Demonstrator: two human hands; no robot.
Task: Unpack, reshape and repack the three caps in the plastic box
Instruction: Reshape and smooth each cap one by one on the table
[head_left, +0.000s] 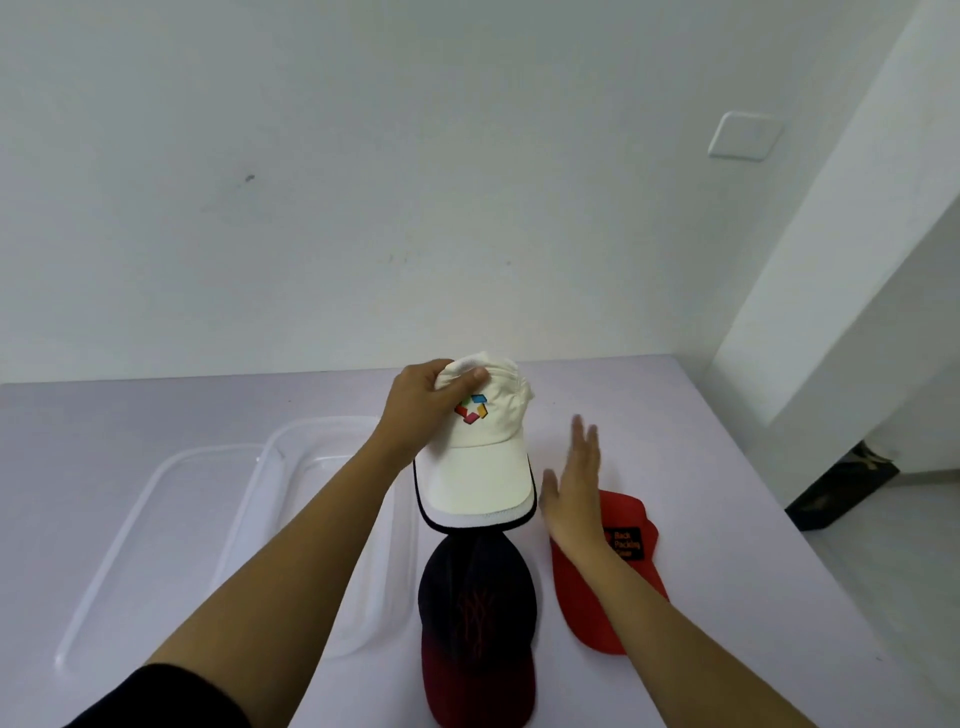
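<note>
Fingers of your left hand (418, 402) are curled round the crown of the white fabric cap with the multicoloured logo (483, 467), thumb pressed on the front panel, holding it up off the pale lilac tabletop (727, 457) with its brim toward you. Your right hand (571, 488) grasps nothing: its fingers are straight and together, poised just beside the white cap's brim and above the flat red cap with the black patch (587, 618), which lies on the table. The dark navy cap fading to maroon at the brim (475, 613) rests on the table between your forearms, its crown rounded. To your left the clear plastic box (275, 457) appears to hold nothing, with what looks like its transparent lid (150, 499) beside it. By my reckoning unpacking is done and reshaping is under way on the white cap; the red one looks squashed and probably needs work, and all three have yet to be repacked.
</note>
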